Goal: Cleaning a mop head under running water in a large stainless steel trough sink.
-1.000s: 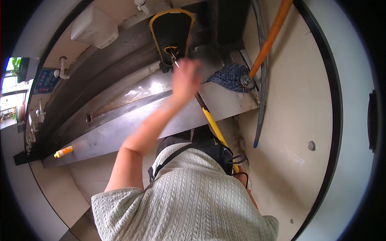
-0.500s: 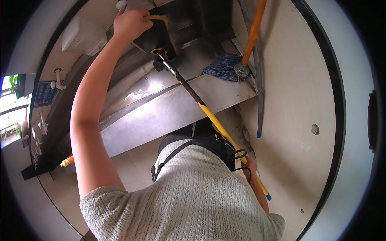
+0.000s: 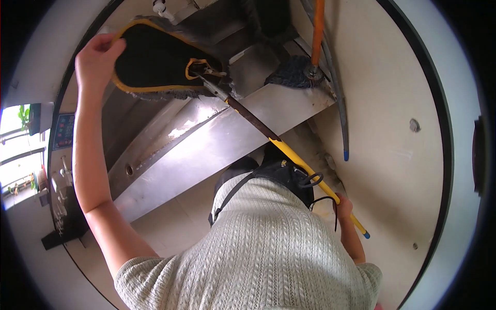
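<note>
My left hand, at the upper left, pinches the yellow-bound edge of a flat mop head. Its black backing faces me, and grey pile fringes the lower edge. A yellow-rimmed opening near its right end meets the metal tip of a mop handle; how the two are joined I cannot make out. The handle's yellow sleeve is worn away to dark brown along its upper part. Low on the right, my right hand is wrapped round the handle near its blue end cap.
Below the mop head runs a stainless steel trough. A string mop with an orange handle leans in the right corner, beside a grey pole against the tiled wall. A white tap is at the top, and a window at far left.
My left hand has moved left and slightly down, swinging the mop head's wide end left so its black backing shows fully. The handle's lower end, with my right hand, has shifted right and slightly up.
</note>
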The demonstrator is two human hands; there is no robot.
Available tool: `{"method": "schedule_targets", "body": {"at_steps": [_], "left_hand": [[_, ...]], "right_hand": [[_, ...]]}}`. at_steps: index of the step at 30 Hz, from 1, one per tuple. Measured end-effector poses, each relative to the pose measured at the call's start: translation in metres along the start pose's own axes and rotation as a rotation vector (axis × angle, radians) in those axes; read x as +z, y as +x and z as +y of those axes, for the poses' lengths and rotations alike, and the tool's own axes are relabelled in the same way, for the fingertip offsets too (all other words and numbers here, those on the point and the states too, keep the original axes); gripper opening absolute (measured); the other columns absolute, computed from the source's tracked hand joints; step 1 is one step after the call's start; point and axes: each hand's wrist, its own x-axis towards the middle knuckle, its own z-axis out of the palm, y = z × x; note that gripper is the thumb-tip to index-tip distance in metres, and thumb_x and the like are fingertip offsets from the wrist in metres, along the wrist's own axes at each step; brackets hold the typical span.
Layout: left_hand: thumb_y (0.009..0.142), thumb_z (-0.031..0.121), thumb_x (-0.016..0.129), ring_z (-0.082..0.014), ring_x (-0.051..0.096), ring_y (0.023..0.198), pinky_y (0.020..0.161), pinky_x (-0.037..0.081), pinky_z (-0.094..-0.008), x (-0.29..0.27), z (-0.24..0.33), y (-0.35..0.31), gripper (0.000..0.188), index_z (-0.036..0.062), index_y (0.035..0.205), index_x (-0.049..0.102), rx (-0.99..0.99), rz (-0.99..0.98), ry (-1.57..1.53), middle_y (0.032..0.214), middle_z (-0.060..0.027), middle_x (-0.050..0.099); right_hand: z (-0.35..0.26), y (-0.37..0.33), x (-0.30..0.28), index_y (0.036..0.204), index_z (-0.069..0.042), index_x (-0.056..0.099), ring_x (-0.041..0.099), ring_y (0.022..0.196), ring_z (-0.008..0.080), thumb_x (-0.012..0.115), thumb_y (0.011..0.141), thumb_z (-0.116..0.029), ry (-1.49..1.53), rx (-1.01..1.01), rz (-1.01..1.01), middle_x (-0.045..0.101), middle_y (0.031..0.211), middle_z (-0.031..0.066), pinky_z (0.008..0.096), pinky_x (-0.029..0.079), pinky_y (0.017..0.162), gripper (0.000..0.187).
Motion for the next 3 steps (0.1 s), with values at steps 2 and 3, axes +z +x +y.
{"method": "schedule_targets", "body": {"at_steps": [2,3], "left_hand": [[0.079,0.027,0.079,-0.0082,0.064,0.077,0.076,0.051,-0.0243,-0.028,-0.023,0.002,0.032,0.0086,0.105,0.076,0.01,0.063,-0.054,0.084,-0.0022,0.071],[0.079,0.027,0.08,-0.0078,0.064,0.078,0.077,0.051,-0.0237,-0.042,-0.033,0.006,0.031,0.0105,0.105,0.077,0.021,0.089,-0.064,0.084,-0.0022,0.071]], "right_hand": [[-0.022,-0.018,0.005,0.107,-0.022,0.071,0.07,0.089,0.0342,0.07,0.08,-0.018,0.049,0.055,-0.019,0.073,0.093,0.0129,0.0452,0.055,0.073,0.028],[-0.026,-0.026,0.015,0.109,-0.021,0.071,0.07,0.087,0.0342,0.072,0.079,-0.02,0.143,0.08,-0.001,0.073,0.09,0.0129,0.0451,0.055,0.074,0.029]]}}
